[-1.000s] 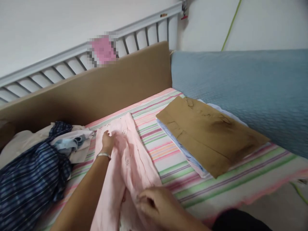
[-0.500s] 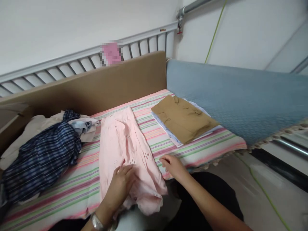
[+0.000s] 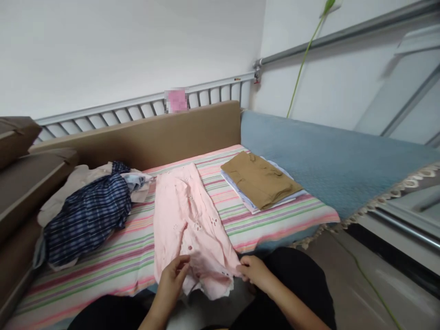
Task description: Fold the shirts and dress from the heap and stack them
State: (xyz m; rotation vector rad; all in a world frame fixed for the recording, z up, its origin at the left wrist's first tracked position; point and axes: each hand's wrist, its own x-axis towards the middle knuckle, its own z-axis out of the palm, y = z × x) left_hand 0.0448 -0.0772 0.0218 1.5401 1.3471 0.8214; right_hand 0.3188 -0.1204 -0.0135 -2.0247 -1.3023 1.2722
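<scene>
A pale pink garment (image 3: 175, 206) with cut-out eyelets lies lengthwise in front of me, creased down its middle. Its lower end hangs over the near edge of the bed; whether it is trousers or a skirt I cannot tell. Over the lower left part of the cloth is my left hand (image 3: 173, 277), fingers curved, with thumb and forefinger apart. My right hand (image 3: 256, 273) pinches the garment's lower right corner between thumb and fingers. To the right lies a folded stack, khaki trousers or shorts (image 3: 261, 181) on top of light blue and white cloth (image 3: 240, 197).
A heap with a navy plaid garment (image 3: 91, 220) and cream cloth (image 3: 65, 197) lies left, beside brown cushions (image 3: 30, 183). Under everything is a striped sheet (image 3: 137, 256). A brown padded board (image 3: 172, 135) stands behind, a blue cover (image 3: 326, 165) drapes on the right.
My right hand has moved down to the garment's lower corner and closed on it. My left hand has shifted lower, with the fingers less spread. The camera has tilted upward.
</scene>
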